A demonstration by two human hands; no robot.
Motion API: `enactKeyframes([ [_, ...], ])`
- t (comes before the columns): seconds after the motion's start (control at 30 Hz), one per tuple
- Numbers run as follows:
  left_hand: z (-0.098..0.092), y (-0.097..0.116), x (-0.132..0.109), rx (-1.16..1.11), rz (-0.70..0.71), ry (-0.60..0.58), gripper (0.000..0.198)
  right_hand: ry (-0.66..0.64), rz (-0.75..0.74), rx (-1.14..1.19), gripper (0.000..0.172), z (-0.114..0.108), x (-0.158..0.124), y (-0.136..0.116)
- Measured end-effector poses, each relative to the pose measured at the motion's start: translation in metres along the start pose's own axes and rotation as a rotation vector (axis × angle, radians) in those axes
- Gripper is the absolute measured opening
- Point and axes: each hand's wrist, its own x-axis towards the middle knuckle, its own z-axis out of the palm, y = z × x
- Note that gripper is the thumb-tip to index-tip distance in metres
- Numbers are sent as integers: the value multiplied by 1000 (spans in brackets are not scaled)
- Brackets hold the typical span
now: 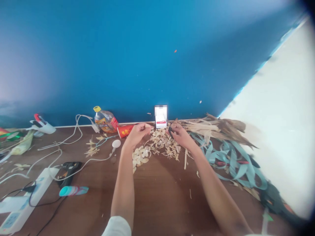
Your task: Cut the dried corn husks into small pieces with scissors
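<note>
My left hand [138, 133] is closed in a pinch on a small pale piece of dried husk [152, 130], just left of the phone. To the right, my right hand [181, 135] is wrapped round what looks like black-handled scissors [170, 132]; their blades are too small to make out. Beneath and between both hands lies a heap of cream husk scraps [167, 144]. Rounded, petal-like cut pieces [140, 155] are spread by my left forearm. Behind the heap a lit phone [161, 117] stands upright near the blue wall.
Dried husks [211, 127] and a tangle of pale blue ribbon [236, 160] lie on the right. Leftward are a red can [125, 130], a plastic bottle [105, 121], a power strip [29, 200], cables, a cyan tube [73, 190] and a pen holder [48, 128].
</note>
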Motion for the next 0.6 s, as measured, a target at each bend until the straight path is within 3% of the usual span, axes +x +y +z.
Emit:
enactKeyframes([
  [0.13, 4, 1, 1, 46, 20, 0, 30, -45, 35, -19, 30, 4, 0, 4],
  [0.33, 18, 1, 5, 40, 10, -40, 30, 200, 104, 10, 21, 16, -1, -1],
  [0.6, 28, -12, 11, -53, -13, -36, 28, 183, 318, 38, 21, 16, -3, -11],
])
